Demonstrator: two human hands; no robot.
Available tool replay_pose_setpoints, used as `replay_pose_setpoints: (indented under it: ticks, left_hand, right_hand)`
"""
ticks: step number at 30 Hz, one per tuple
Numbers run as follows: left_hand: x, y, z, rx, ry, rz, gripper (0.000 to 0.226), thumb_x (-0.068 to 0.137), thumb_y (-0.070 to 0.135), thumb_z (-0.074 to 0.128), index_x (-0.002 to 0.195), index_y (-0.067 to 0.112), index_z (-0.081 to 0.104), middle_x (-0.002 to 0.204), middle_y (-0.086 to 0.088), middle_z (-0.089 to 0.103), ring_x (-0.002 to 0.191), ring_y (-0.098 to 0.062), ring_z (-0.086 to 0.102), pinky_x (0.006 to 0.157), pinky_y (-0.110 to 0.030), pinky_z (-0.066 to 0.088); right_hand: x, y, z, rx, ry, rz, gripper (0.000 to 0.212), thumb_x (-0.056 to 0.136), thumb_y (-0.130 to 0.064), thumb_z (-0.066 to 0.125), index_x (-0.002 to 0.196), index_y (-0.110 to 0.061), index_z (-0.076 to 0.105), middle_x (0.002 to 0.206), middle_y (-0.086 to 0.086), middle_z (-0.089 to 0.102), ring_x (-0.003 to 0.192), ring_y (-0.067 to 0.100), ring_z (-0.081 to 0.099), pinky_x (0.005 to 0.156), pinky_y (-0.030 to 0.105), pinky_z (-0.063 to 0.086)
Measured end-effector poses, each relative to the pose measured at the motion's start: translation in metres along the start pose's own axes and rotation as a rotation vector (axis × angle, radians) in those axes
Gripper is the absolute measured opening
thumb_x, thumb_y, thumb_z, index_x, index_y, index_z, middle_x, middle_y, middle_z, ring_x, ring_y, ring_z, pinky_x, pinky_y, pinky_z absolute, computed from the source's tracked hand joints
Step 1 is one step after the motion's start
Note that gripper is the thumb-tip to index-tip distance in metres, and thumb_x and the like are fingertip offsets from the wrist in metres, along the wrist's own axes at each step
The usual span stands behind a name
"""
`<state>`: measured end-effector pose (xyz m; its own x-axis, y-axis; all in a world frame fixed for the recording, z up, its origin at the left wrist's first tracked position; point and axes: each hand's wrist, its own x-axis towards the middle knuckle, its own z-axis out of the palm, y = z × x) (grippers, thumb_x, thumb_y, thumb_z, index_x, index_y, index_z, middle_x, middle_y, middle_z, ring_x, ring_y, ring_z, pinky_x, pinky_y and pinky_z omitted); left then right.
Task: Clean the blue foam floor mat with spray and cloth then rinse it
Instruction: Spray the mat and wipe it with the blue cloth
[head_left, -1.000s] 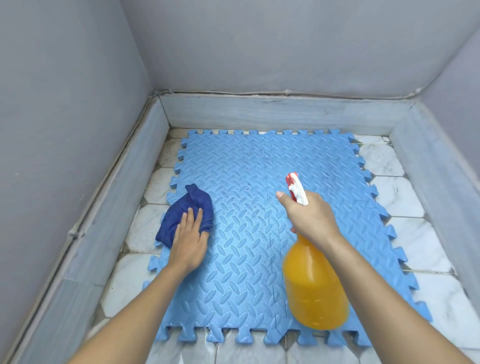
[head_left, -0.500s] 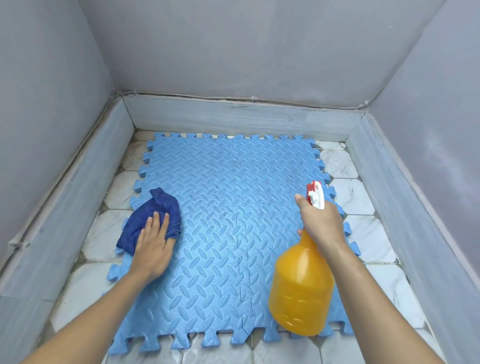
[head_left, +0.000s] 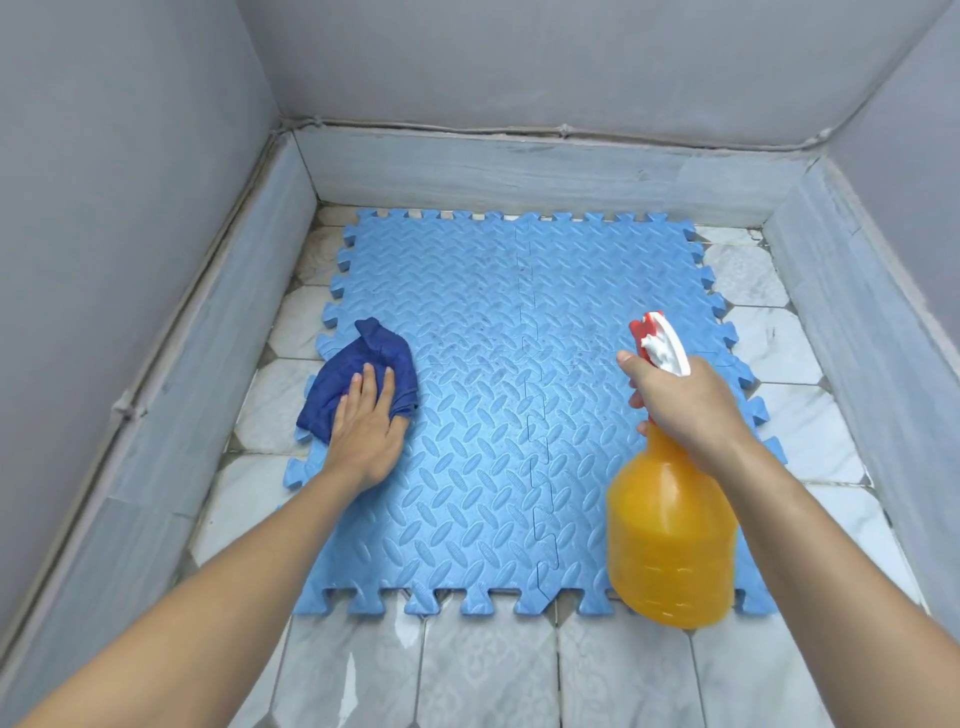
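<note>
The blue foam mat (head_left: 493, 415), made of interlocking tiles with a raised pattern, lies flat on the tiled floor. A dark blue cloth (head_left: 358, 371) is bunched at the mat's left edge, and my left hand (head_left: 366, 431) lies flat on it, fingers spread, pressing it down. My right hand (head_left: 680, 402) grips the neck of an orange spray bottle (head_left: 670, 545) with a red and white trigger head (head_left: 657, 340). The bottle hangs above the mat's right side, its nozzle pointing away from me over the mat.
Pale marble-look floor tiles (head_left: 483, 670) surround the mat and look wet near me. A low grey ledge (head_left: 519, 171) runs along the back, with matching ledges left (head_left: 171, 395) and right (head_left: 872, 332). Grey walls rise above them.
The view has shifted, so the mat sits more centred. Both hands keep their hold; the bottle stays over the mat's right side and the cloth at its left edge.
</note>
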<state>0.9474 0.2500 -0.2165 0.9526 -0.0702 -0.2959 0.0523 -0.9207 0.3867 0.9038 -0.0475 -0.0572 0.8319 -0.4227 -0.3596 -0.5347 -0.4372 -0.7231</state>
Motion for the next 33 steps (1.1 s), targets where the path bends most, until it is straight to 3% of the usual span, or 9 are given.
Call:
replay_pose_setpoints:
  ticks: [5,9,13,15,18,22,26,30,33]
  left_hand:
    - [-0.002,0.011,-0.015,-0.279,0.011,-0.077,0.053,0.103,0.029,0.021,0.153,0.019,0.006,0.162,0.000,-0.004,0.148,-0.011,-0.008,0.118,-0.031,-0.007]
    - [-0.003,0.013,-0.028,-0.502,-0.013,-0.234,0.054,0.102,0.037,0.020,0.153,0.025,0.009,0.162,0.004,0.004,0.149,-0.017,0.002,0.120,-0.033,0.000]
    - [-0.002,0.009,-0.034,-0.628,-0.034,-0.331,0.056,0.098,0.049,0.021,0.152,0.032,0.016,0.155,-0.007,0.031,0.144,-0.028,0.024,0.118,-0.042,0.016]
    - [-0.001,0.009,-0.033,-0.629,-0.025,-0.315,0.056,0.100,0.047,0.021,0.152,0.030,0.014,0.158,-0.002,0.026,0.145,-0.026,0.019,0.119,-0.042,0.013]
    - [0.000,0.011,-0.029,-0.604,-0.003,-0.261,0.054,0.102,0.042,0.022,0.153,0.028,0.011,0.161,0.006,0.008,0.148,-0.022,0.011,0.120,-0.039,0.008]
    - [0.001,0.010,-0.028,-0.577,0.004,-0.265,0.054,0.102,0.043,0.022,0.153,0.029,0.011,0.161,0.007,0.006,0.148,-0.023,0.010,0.120,-0.039,0.007]
    - [0.003,0.004,-0.027,-0.522,-0.005,-0.249,0.055,0.101,0.043,0.021,0.153,0.030,0.009,0.161,0.006,0.006,0.148,-0.025,0.011,0.120,-0.040,0.008]
    - [0.008,-0.001,-0.021,-0.477,0.017,-0.231,0.055,0.101,0.040,0.023,0.153,0.027,0.009,0.162,0.004,0.005,0.148,-0.026,0.010,0.120,-0.038,0.007]
    - [0.009,0.000,-0.017,-0.452,0.013,-0.225,0.056,0.102,0.042,0.023,0.154,0.026,0.009,0.162,0.004,0.004,0.148,-0.026,0.006,0.120,-0.037,0.005]
  right_hand:
    - [-0.013,0.000,0.004,-0.141,-0.205,-0.043,0.043,0.088,-0.044,0.065,0.088,-0.002,0.055,0.073,0.013,0.056,0.058,0.023,0.058,0.083,0.050,0.057]
    - [-0.033,0.014,0.016,-0.313,-0.319,-0.041,0.051,0.088,-0.047,0.063,0.109,-0.002,0.058,0.082,0.019,0.061,0.063,0.025,0.064,0.080,0.046,0.057]
    - [-0.065,0.043,0.042,-0.538,-0.477,-0.145,0.044,0.087,-0.048,0.063,0.063,-0.015,0.045,0.062,0.004,0.049,0.060,0.021,0.055,0.057,0.031,0.038]
    - [-0.078,0.058,0.054,-0.555,-0.540,-0.233,0.042,0.082,-0.053,0.062,0.058,-0.022,0.046,0.061,-0.001,0.045,0.056,0.013,0.050,0.051,0.025,0.029]
    - [-0.100,0.069,0.066,-0.514,-0.592,-0.269,0.036,0.077,-0.059,0.055,0.060,-0.028,0.047,0.077,-0.001,0.048,0.071,0.011,0.053,0.057,0.025,0.032]
    - [-0.118,0.073,0.072,-0.455,-0.553,-0.266,0.038,0.088,-0.047,0.057,0.062,-0.024,0.041,0.082,-0.001,0.046,0.075,0.011,0.050,0.058,0.023,0.030]
    - [-0.114,0.074,0.054,-0.345,-0.451,-0.210,0.029,0.088,-0.046,0.060,0.074,-0.021,0.054,0.084,-0.002,0.052,0.083,0.008,0.053,0.065,0.021,0.037]
    - [-0.112,0.082,0.022,-0.217,-0.258,-0.026,0.038,0.089,-0.037,0.062,0.077,-0.003,0.054,0.082,0.009,0.053,0.079,0.023,0.059,0.076,0.045,0.052]
    - [-0.115,0.099,-0.007,-0.183,-0.156,0.082,0.041,0.088,-0.036,0.063,0.082,0.004,0.053,0.071,0.010,0.054,0.074,0.033,0.061,0.074,0.050,0.053]
